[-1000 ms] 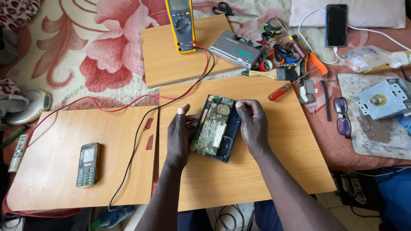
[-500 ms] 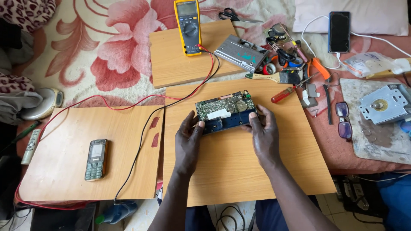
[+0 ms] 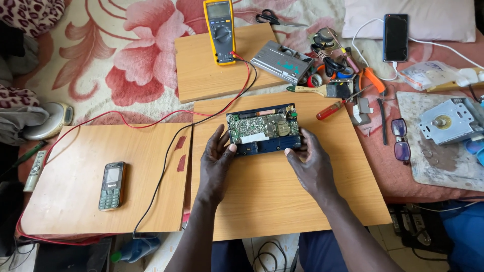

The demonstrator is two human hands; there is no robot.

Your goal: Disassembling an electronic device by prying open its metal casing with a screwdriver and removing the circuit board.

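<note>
Wooden boards laid over a floral red-and-cream bedspread (image 3: 101, 65) form your work surface: the large central light-wood board (image 3: 282, 201), a left light-wood board (image 3: 75, 191), and a smaller far light-wood board (image 3: 201, 70). Your left hand (image 3: 216, 163) and right hand (image 3: 312, 166) grip the opened dark-blue device with its exposed green circuit board (image 3: 263, 130) by its two short ends, fingers curled against the casing, thumbs on the near edge; the device lies flat on the far half of the central board. On the far board stands a yellow digital multimeter (image 3: 220, 30), its red and black test leads (image 3: 166, 151) trailing over the seam between the left and central boards. A dark keypad mobile phone (image 3: 112, 185) lies on the left board, well apart from your hands. Just beyond the device's right end lie a red-handled screwdriver (image 3: 330, 110) and a wooden-handled paintbrush (image 3: 315, 90), with a grey rectangular metal case (image 3: 282, 61) behind them. Dark-framed spectacles (image 3: 401, 141) rest off the board's right edge. Open board lies between your forearms and towards the near edge; the far and right edges are crowded with tools.
</note>
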